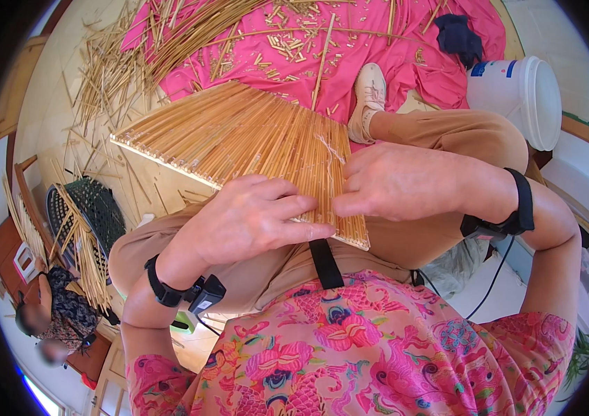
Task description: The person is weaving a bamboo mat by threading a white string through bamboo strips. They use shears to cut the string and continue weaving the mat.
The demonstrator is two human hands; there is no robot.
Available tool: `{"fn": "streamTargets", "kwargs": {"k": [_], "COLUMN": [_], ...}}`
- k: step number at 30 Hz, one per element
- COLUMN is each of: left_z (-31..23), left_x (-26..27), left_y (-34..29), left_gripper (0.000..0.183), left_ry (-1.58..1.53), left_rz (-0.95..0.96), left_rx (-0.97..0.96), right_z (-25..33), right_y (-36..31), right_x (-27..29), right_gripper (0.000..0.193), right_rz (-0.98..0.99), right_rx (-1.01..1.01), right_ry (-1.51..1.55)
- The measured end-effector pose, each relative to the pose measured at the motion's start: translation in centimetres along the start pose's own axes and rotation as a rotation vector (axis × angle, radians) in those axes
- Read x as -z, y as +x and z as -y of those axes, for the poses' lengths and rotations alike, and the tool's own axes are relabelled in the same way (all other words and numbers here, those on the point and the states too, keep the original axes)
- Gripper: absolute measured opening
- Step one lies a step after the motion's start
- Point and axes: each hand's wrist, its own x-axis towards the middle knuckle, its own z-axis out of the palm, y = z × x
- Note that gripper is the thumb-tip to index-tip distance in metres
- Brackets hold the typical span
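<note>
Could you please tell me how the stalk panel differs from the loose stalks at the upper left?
The stalk panel has its stalks side by side, while the loose stalks lie scattered and crossing. The stalk panel has the left hand and right hand at its near end; the loose stalks lie beyond both hands, on the floor and pink cloth. Both consist of thin, straw-coloured stalks.

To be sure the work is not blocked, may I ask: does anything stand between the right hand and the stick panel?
Nothing visible does. The right hand is at the stick panel, near its narrow end; pale threads lie on the panel beside the hand.
</note>
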Motion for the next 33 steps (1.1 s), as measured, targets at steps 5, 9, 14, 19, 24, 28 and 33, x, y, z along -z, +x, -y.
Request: {"fn": "streamTargets", "kwargs": {"k": [5,9,14,19,24,28,33], "left_z": [0.0,-0.1,0.9,3.2,4.1,4.2,4.1], "left_x": [-0.1,0.0,0.9,2.6,1.5,1.1,1.0], "left_y": [0.1,0.2,0.4,1.0,1.5,1.8,1.6], "left_gripper": [0.030,0.029,0.038,0.044,0.040,0.039,0.041], "left_ry": [-0.033,-0.037,-0.008,0.055,-0.076,-0.034,0.001], "left_rz": [-0.050,-0.062,-0.149,-0.582,-0.753,-0.755,-0.775], "left_rx": [0.007,0.029,0.096,0.189,0.348,0.297,0.297], "right_z": [0.8,1.0,0.4,2.4,3.0,1.6,0.9], "right_y": [0.5,0.7,-0.6,-3.5,0.0,4.2,6.3], "right_x": [-1.2,-0.9,2.5,5.4,-0.8,-2.8,-2.2], "right_gripper": [0.016,0.017,0.036,0.030,0.017,0.017,0.011], "right_rz": [-0.047,0.064,-0.408,-1.241,-1.061,-1.146,-1.295], "right_rx": [0.022,-0.098,-0.223,-0.530,-0.684,-0.529,-0.501], "right_ry": [0.040,0.012,-0.397,-0.465,0.454,0.381,0.003]}}
